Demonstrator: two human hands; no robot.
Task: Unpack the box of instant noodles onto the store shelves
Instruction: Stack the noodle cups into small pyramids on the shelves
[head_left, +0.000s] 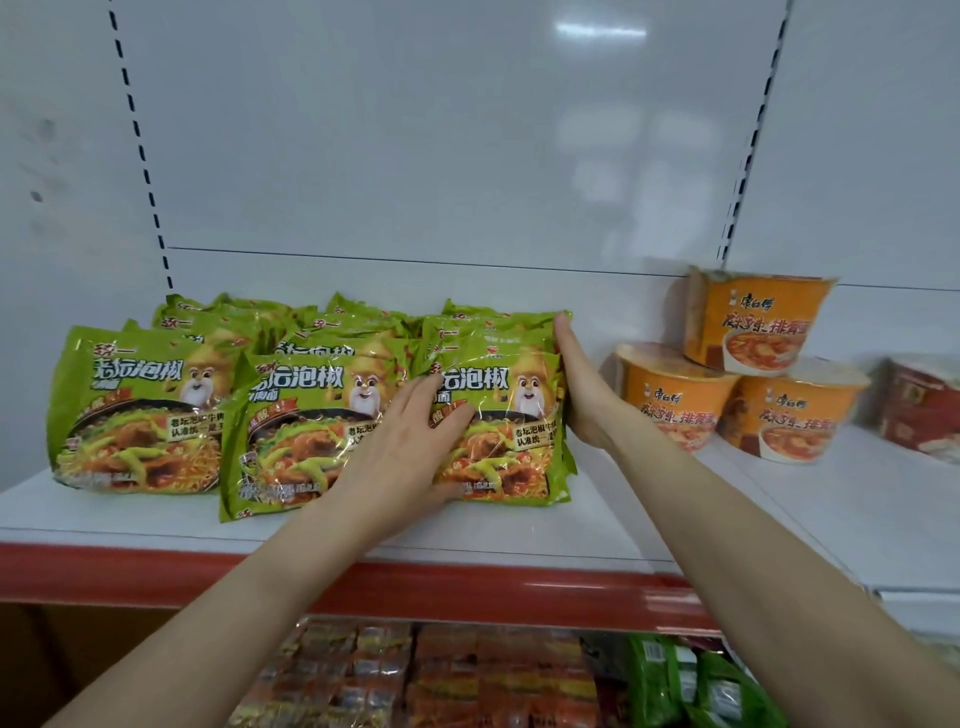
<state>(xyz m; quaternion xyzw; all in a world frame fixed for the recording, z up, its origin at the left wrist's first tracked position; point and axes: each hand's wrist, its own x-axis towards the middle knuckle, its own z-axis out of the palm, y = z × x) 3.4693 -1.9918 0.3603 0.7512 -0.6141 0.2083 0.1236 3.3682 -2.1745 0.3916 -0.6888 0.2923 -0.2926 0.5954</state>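
Green instant noodle packs stand in three rows on the white shelf (156, 514): a left row (135, 410), a middle row (301, 431) and a right row (514, 410). My left hand (415, 441) lies flat, fingers spread, on the front of the right row's first pack. My right hand (576, 384) presses flat against that row's right side, fingers straight and pointing to the back. Neither hand grips a pack. No box is in view.
Three orange noodle bowls (753, 374) are stacked in a pyramid right of the packs, with a red bowl (919, 405) beyond them. The shelf has a red front strip (104, 571). Below it lie more packets, orange-red (441, 675) and green (691, 686).
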